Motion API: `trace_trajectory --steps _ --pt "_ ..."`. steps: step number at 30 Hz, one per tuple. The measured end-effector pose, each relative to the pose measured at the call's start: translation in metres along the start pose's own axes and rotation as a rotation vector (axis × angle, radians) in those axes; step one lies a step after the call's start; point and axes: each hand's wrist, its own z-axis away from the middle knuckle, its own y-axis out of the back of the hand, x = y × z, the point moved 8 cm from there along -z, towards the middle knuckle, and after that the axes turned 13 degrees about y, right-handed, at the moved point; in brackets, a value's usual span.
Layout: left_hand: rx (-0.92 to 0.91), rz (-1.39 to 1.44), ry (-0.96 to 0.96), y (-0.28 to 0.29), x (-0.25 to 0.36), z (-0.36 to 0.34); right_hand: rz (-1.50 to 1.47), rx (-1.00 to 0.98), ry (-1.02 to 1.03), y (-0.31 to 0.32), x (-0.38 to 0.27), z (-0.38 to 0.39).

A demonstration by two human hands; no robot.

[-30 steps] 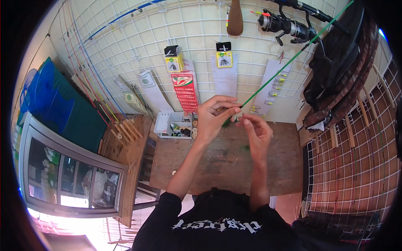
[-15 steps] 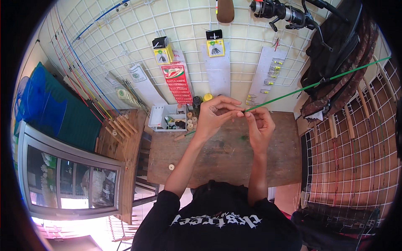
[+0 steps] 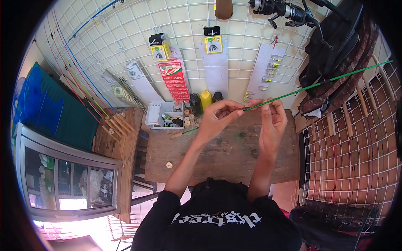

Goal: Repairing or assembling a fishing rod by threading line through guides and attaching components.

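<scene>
A thin green rod blank (image 3: 307,87) slants from between my hands up to the far right, with a dark band partway along it. Its near end is pinched between the thumb and fingers of my left hand (image 3: 220,119). My right hand (image 3: 273,119) grips the same rod a little further along, thumb against the fingertips. Both hands are raised over the wooden table (image 3: 197,161). What lies right at the rod's tip inside the left fingers is too small to make out.
A white divided box (image 3: 155,121) with small bottles stands at the table's back left, beside round cork pieces (image 3: 188,121) and a yellow bottle (image 3: 206,100). One cork ring (image 3: 169,165) lies near the left edge. A white wire grid (image 3: 138,37) backs the table; black bags (image 3: 331,50) hang at right.
My right hand has slid rightward along the rod, away from my left hand. The left hand still pinches the near end. The view has shifted slightly.
</scene>
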Motion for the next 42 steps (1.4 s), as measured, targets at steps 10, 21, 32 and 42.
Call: trace_trajectory --steps 10,21,32,42 --pt "-0.056 0.013 0.025 -0.012 0.013 0.000 0.000 0.095 0.057 0.006 -0.017 -0.007" --pt "-0.238 -0.045 0.064 -0.052 0.041 -0.021 0.108 0.070 0.066 0.008 -0.025 -0.008" --pt "-0.172 -0.017 0.053 -0.052 0.033 -0.020 -0.107 0.109 0.169 0.021 -0.048 -0.033" --pt "-0.209 -0.041 0.062 -0.050 0.036 -0.019 -0.359 0.107 0.158 0.025 -0.053 -0.056"
